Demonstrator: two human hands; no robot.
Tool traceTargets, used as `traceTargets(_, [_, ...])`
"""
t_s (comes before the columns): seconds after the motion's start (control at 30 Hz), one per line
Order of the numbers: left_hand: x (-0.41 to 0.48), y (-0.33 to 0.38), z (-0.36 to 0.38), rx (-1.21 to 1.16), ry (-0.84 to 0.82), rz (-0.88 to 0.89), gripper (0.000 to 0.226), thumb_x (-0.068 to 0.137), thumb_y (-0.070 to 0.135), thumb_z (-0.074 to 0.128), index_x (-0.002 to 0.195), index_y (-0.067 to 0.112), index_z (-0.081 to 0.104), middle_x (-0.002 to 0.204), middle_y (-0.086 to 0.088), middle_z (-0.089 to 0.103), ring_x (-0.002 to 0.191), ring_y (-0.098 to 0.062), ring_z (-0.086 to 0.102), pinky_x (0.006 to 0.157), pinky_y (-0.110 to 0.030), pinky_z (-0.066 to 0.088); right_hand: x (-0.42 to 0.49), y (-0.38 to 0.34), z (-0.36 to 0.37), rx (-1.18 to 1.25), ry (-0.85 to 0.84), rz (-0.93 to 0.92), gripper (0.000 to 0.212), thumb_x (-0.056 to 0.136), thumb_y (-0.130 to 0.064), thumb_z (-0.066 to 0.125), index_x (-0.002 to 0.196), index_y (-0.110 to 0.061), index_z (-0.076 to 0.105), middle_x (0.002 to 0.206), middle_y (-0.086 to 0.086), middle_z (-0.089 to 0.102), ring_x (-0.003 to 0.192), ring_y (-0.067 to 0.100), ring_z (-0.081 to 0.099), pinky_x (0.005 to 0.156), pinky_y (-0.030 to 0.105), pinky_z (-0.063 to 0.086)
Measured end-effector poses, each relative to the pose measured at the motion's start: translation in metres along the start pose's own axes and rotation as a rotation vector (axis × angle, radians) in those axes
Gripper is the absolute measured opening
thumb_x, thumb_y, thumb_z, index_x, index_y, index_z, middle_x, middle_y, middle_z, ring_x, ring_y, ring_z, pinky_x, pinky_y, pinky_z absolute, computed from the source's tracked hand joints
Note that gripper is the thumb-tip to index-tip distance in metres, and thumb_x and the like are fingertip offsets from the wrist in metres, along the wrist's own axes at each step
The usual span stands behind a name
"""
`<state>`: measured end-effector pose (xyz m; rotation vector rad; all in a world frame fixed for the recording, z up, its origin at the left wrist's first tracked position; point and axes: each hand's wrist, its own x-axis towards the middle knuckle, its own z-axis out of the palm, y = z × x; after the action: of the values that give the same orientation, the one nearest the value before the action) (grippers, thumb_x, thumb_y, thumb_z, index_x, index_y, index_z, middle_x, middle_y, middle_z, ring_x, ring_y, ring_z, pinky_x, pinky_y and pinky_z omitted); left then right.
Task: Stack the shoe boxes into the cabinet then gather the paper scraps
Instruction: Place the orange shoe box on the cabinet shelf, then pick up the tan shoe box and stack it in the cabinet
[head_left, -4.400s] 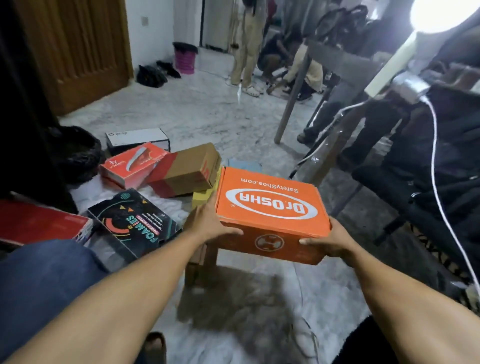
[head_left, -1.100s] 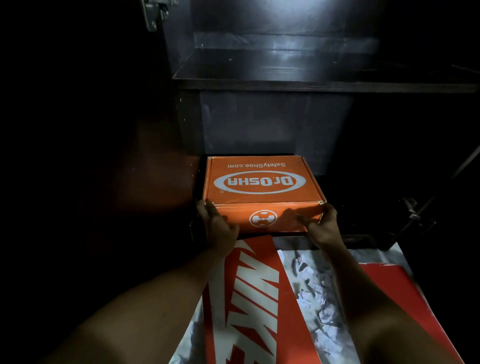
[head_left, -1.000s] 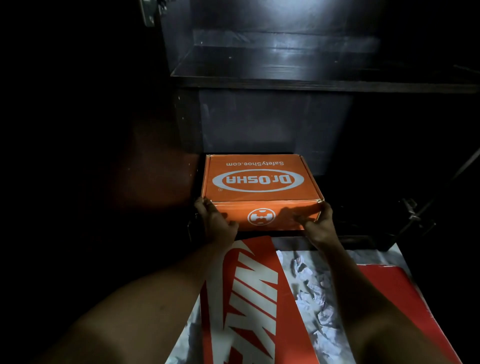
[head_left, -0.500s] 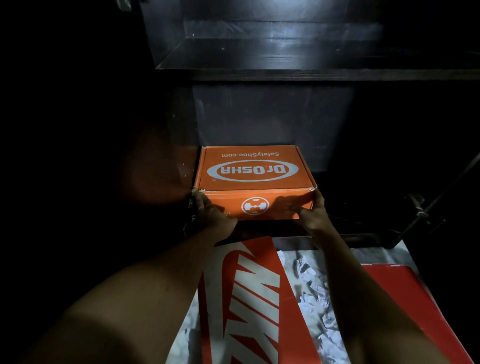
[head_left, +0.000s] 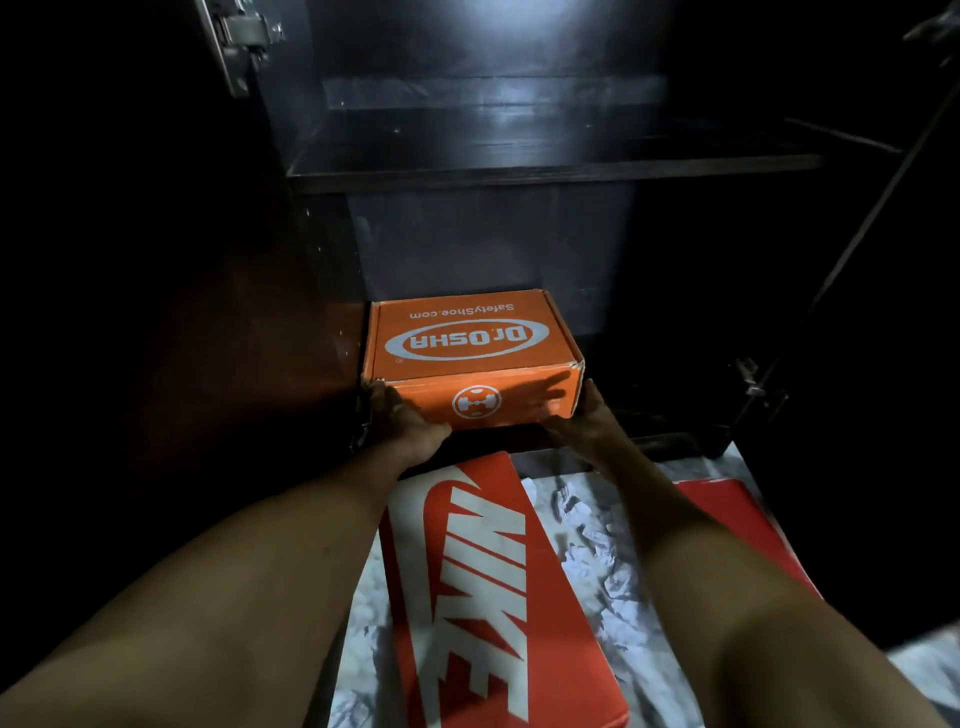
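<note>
You've got left hand (head_left: 402, 423) and right hand (head_left: 584, 423) gripping the near corners of the orange shoe box (head_left: 467, 343), fingers (head_left: 376, 394) along its sides, box at bottom left inside the cabinet (head_left: 519, 179).

Light: dim; 1 bright patch high and far inside the cabinet (head_left: 488, 244).
Shadows: left and right sides black.
Edges: lines bend.

Dark cabinet (head_left: 467, 249) interior, shelf (head_left: 519, 150) catching a pale glare — metal hinge (head_left: 244, 31) upper left, marbled white floor (head_left: 363, 639) below
</note>
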<state>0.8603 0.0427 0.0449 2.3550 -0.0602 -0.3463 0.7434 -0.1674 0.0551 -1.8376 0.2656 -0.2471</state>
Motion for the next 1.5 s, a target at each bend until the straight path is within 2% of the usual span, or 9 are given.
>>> traceTargets(0.13, [-0.021, 0.01, -0.013, 0.022, -0.114, 0.025, 0.113, 0.079, 0.048, 0.073, 0.157, 0.025, -0.005, 0.16, -0.013, 0.021, 0.145, -0.035, 0.027, 0.114, -0.052, 0.033, -0.022, -0.032, -0.008, -0.047, 0.126, 0.089, 0.046, 0.087, 0.009, 0.065, 0.128, -0.008, 0.051, 0.117, -0.001, 0.057, 0.096, 0.011, 0.06, 0.067, 0.007, 0.05])
traceTargets(0.3, [-0.009, 0.004, -0.009, 0.1, -0.15, 0.098, 0.127, 0.037, 0.08, 0.064, 0.15, 0.042, 0.021, 0.16, -0.003, 0.029, 0.144, -0.027, 0.034, 0.112, -0.05, 0.037, -0.049, -0.07, -0.04, -0.215, 0.189, 0.166, 0.075, 0.073, -0.007, 0.084, 0.137, -0.006, 0.045, 0.124, 0.007, 0.064, 0.119, 0.027, 0.061, 0.106, 0.049, 0.046])
traceTargets(0.5, [-0.155, 0.071, -0.094, 0.169, -0.119, 0.258, 0.106, 0.085, 0.042, 0.074, 0.158, 0.015, 0.003, 0.165, -0.008, 0.011, 0.149, -0.029, 0.024, 0.117, -0.038, 0.029, -0.124, -0.163, -0.062, -0.455, 0.241, 0.205, 0.101, 0.085, -0.026, 0.077, 0.158, -0.012, 0.009, 0.151, 0.004, 0.044, 0.14, 0.022, 0.042, 0.111, 0.026, 0.032])
traceTargets(0.83, [-0.307, 0.153, -0.12, 0.184, -0.187, 0.622, 0.103, 0.08, 0.046, 0.077, 0.156, 0.01, 0.017, 0.16, -0.012, 0.028, 0.146, -0.029, 0.029, 0.116, -0.035, 0.028, -0.307, -0.262, -0.152, -0.634, 0.401, 0.234, 0.112, 0.079, -0.038, 0.081, 0.158, -0.014, 0.006, 0.15, 0.007, 0.044, 0.138, 0.024, 0.045, 0.114, 0.037, 0.037])
traceTargets(0.97, [-0.377, 0.203, -0.097, 0.201, -0.253, 0.82, 0.093, 0.081, 0.049, 0.075, 0.153, 0.013, 0.029, 0.158, -0.012, 0.028, 0.144, -0.028, 0.033, 0.116, -0.036, 0.03, -0.403, -0.274, -0.202, -0.678, 0.586, 0.241, 0.089, 0.088, -0.023, 0.073, 0.155, -0.006, 0.017, 0.137, 0.002, 0.044, 0.113, 0.015, 0.052, 0.06, 0.0, 0.04])
traceTargets(1.03, [-0.409, 0.218, -0.081, 0.213, -0.308, 0.895, 0.092, 0.084, 0.048, 0.072, 0.155, 0.012, 0.024, 0.161, -0.01, 0.023, 0.147, -0.027, 0.027, 0.116, -0.036, 0.026, -0.445, -0.268, -0.225, -0.685, 0.666, 0.314, 0.094, 0.089, -0.031, 0.071, 0.158, -0.011, 0.01, 0.156, 0.007, 0.034, 0.109, 0.021, 0.058, 0.05, 0.003, 0.039])
traceTargets(1.13, [-0.449, 0.231, -0.049, 0.237, -0.399, 0.994, 0.092, 0.086, 0.048, 0.071, 0.156, 0.011, 0.024, 0.162, -0.01, 0.022, 0.149, -0.025, 0.023, 0.117, -0.035, 0.024, -0.504, -0.252, -0.246, -0.696, 0.767, 0.429, 0.095, 0.088, -0.038, 0.072, 0.158, -0.015, 0.012, 0.159, 0.011, 0.031, 0.132, 0.033, 0.048, 0.081, 0.03, 0.044])
traceTargets(1.3, [-0.5, 0.239, 0.015, 0.29, -0.541, 1.095, 0.078, 0.081, 0.049, 0.074, 0.142, 0.011, 0.046, 0.148, -0.011, 0.046, 0.132, -0.028, 0.047, 0.103, -0.034, 0.041, -0.594, -0.227, -0.265, -0.668, 0.859, 0.611, 0.093, 0.087, -0.036, 0.074, 0.157, -0.013, 0.017, 0.159, 0.015, 0.032, 0.139, 0.034, 0.041, 0.109, 0.044, 0.039])
traceTargets(1.5, [-0.552, 0.255, 0.093, 0.3, -0.729, 1.179, 0.091, 0.077, 0.057, 0.071, 0.149, 0.013, 0.036, 0.152, -0.01, 0.042, 0.133, -0.031, 0.047, 0.104, -0.04, 0.044, -0.666, -0.208, -0.283, -0.683, 0.936, 0.819, 0.092, 0.089, -0.037, 0.072, 0.158, -0.015, 0.015, 0.16, 0.013, 0.029, 0.135, 0.036, 0.045, 0.087, 0.039, 0.05])
